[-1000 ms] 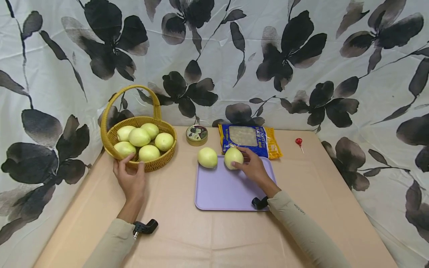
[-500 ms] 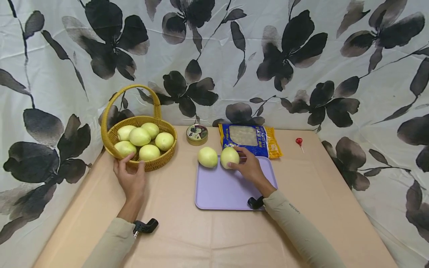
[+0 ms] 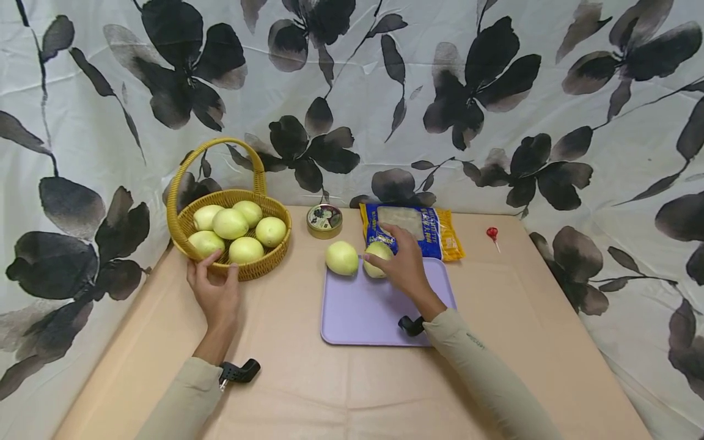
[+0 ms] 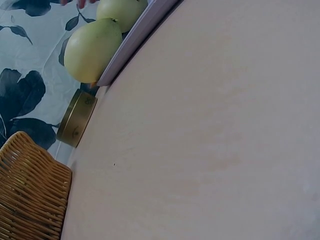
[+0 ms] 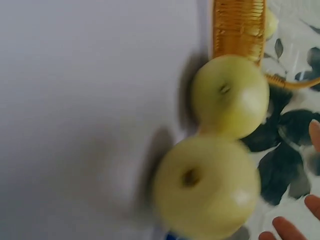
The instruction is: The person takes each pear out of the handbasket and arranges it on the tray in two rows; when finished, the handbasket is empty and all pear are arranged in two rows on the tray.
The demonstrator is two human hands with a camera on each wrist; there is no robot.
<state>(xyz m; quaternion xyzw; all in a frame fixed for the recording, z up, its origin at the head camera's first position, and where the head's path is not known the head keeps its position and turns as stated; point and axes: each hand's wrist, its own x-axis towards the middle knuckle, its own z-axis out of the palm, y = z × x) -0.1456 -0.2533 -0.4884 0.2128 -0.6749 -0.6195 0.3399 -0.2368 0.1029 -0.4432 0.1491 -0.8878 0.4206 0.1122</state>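
My left hand point(image 3: 214, 296) holds the near rim of a yellow wicker basket point(image 3: 264, 266) with a tall hoop handle. Several pale yellow-green, round fruits point(image 3: 246, 250) lie in it; their exact kind is unclear. My right hand point(image 3: 406, 263) has its fingers spread around one such fruit point(image 3: 375, 267) at the far edge of a lilac tray point(image 3: 352, 311). In the right wrist view its fingertips point(image 5: 286, 229) stand apart from that fruit point(image 5: 205, 190). A second fruit point(image 3: 341, 258) sits close on its left, at the tray's far left corner.
Behind the tray lies a blue and yellow food packet point(image 3: 409, 229). A round gold tin point(image 3: 324, 221) stands between basket and tray. Far right on the table point(image 3: 522, 318) is a red lollipop point(image 3: 492, 233). A flower-printed cloth point(image 3: 374, 91) hangs behind everything.
My right hand moved the fruit slightly left beside the other one, then its fingers opened off it and lifted a little. The left hand and basket stayed put.
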